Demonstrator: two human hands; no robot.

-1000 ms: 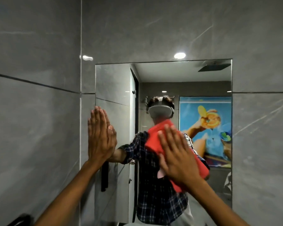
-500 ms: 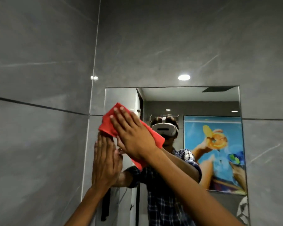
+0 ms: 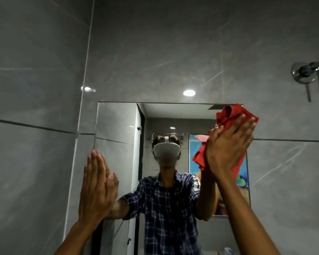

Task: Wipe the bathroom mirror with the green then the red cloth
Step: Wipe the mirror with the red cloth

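Observation:
The rectangular mirror [image 3: 118, 122] hangs on the grey tiled wall and reflects a person in a checked shirt. My right hand [image 3: 228, 146] presses the red cloth [image 3: 232, 115] flat against the mirror's upper right corner, fingers spread over it. The cloth is crumpled and sticks out above and below the palm. My left hand [image 3: 96, 183] rests flat and open against the mirror's left edge, fingers together and pointing up, holding nothing. No green cloth is in view.
A chrome tap fitting [image 3: 307, 74] is mounted on the wall above and to the right of the mirror. Grey tile walls [image 3: 35, 162] close in on the left and behind. A ceiling light and a colourful poster show only as reflections.
My right hand has swept the red cloth from the mirror's upper left across to its upper right corner. My left hand has stayed on the left edge. The view has tilted upward.

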